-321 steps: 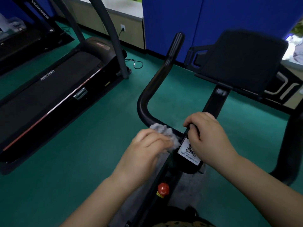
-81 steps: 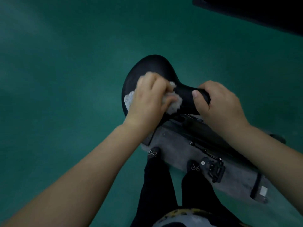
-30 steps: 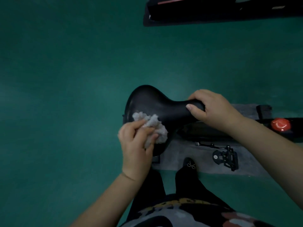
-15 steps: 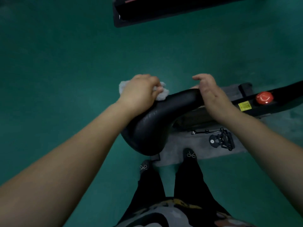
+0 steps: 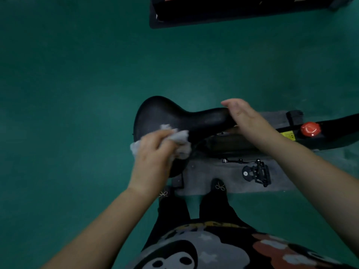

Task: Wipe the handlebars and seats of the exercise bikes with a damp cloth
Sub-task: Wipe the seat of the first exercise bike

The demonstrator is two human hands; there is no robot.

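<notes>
Green floor (image 5: pixel 68 113) below us. The seat (image 5: pixel 174 117) runs left to right, nose rightward under our right hand (image 5: pixel 246 117), which clasps it. Our left hand (image 5: pixel 153 152), nearer the wide end, grips the cloth (image 5: pixel 180 140) against its near edge.

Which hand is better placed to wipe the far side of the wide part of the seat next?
Left. The left hand already grips the cloth against the seat; the right hand holds the seat's narrow end.
</notes>
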